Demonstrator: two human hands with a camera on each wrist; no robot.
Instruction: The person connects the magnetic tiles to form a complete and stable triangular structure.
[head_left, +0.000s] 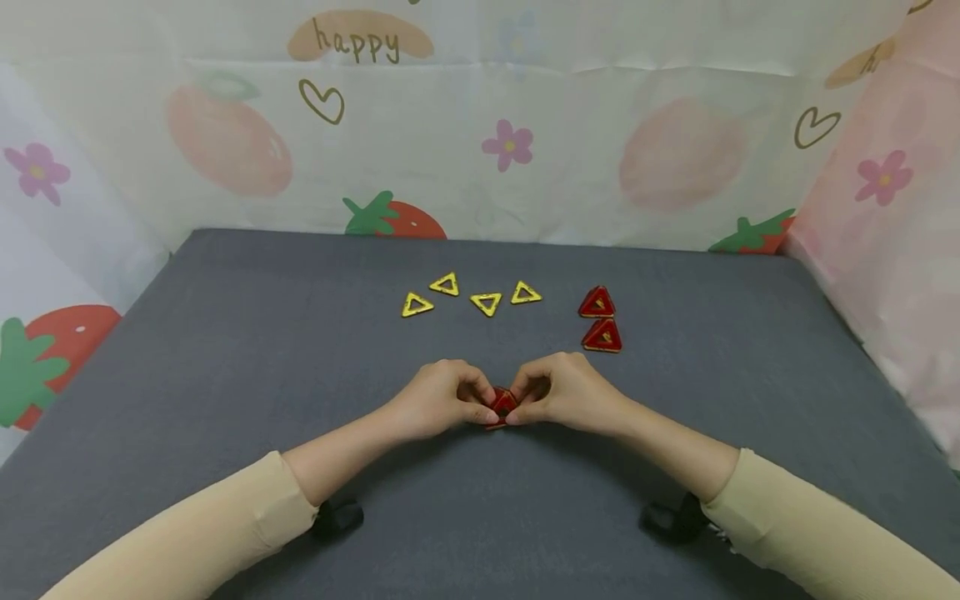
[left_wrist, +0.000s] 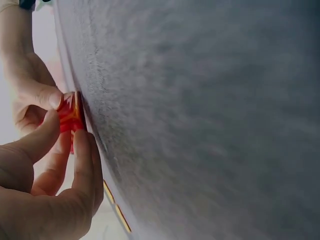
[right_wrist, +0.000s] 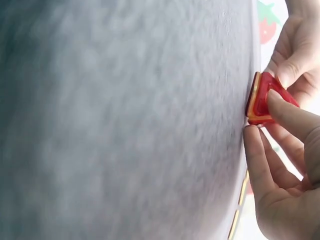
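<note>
Near the middle of the table, both hands hold a small red pyramid-shaped piece made of triangular tiles (head_left: 502, 403) between them. My left hand (head_left: 442, 402) pinches it from the left with thumb and fingers. From the right, my right hand (head_left: 566, 395) pinches the same piece. In the right wrist view, the thumb presses a face of the red piece (right_wrist: 261, 102), and an orange-yellow edge shows at its base. The left wrist view has the red piece (left_wrist: 71, 117) low against the table, partly covered by fingers.
Beyond the hands lie several yellow triangle frames, among them one at the left (head_left: 408, 312) and one at the right (head_left: 527, 299). Two red pyramid pieces, one farther (head_left: 597, 312) and one nearer (head_left: 602, 345), sit to the right. A printed curtain (head_left: 570, 100) borders the grey table (head_left: 225, 358).
</note>
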